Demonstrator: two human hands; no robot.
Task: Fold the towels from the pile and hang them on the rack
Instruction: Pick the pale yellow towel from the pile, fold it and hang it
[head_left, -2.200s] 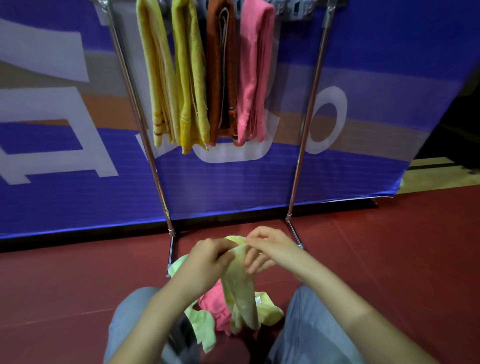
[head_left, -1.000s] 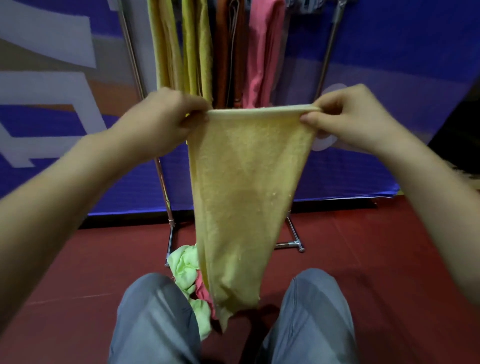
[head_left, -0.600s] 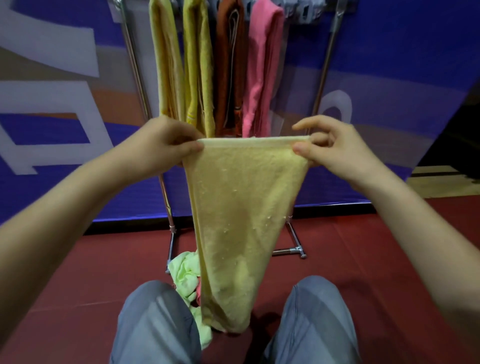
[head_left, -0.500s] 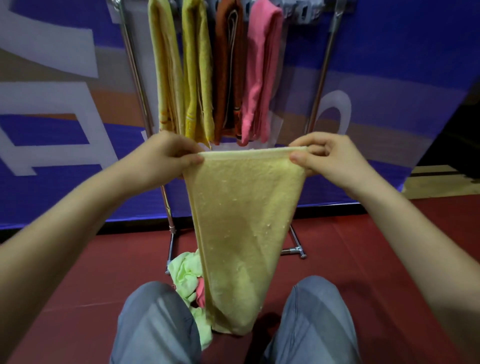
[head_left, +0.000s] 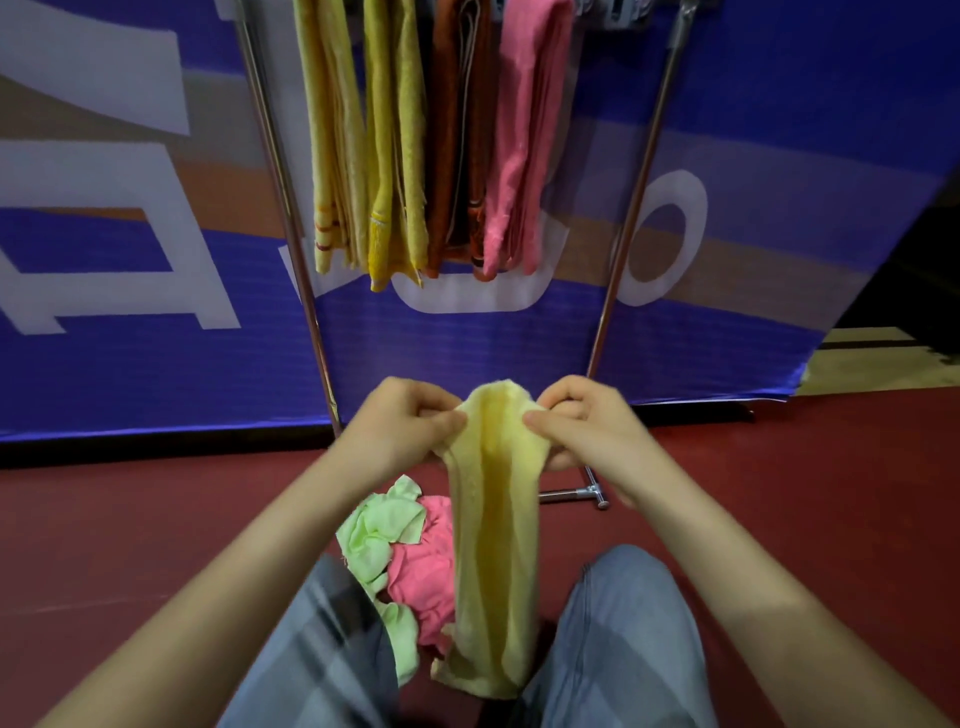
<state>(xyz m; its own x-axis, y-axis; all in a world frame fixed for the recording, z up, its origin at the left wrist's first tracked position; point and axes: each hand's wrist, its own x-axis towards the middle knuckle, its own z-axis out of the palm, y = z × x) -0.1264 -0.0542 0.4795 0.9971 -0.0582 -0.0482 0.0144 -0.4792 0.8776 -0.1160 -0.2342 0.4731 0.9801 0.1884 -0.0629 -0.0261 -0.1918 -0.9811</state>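
Note:
A pale yellow towel (head_left: 493, 545) hangs in a narrow lengthwise fold between my knees. My left hand (head_left: 400, 426) and my right hand (head_left: 576, 421) pinch its top edge, close together. Below it on the floor lies the pile: a light green towel (head_left: 379, 530) and a pink towel (head_left: 421, 577). The metal rack (head_left: 280, 171) stands in front of me. Several towels hang on it side by side: two yellow ones (head_left: 363, 140), an orange-brown one (head_left: 457, 130) and a pink one (head_left: 524, 135).
A blue banner (head_left: 156, 364) with white and brown shapes stands right behind the rack. The rack's right pole (head_left: 639, 197) and a foot bar (head_left: 571, 493) are near my right hand. The floor (head_left: 779, 467) is dark red. My knees in grey trousers (head_left: 623, 649) flank the pile.
My hands have come down from chest height and moved together, bringing the towel's two top corners close. The spread towel is now a narrow folded strip.

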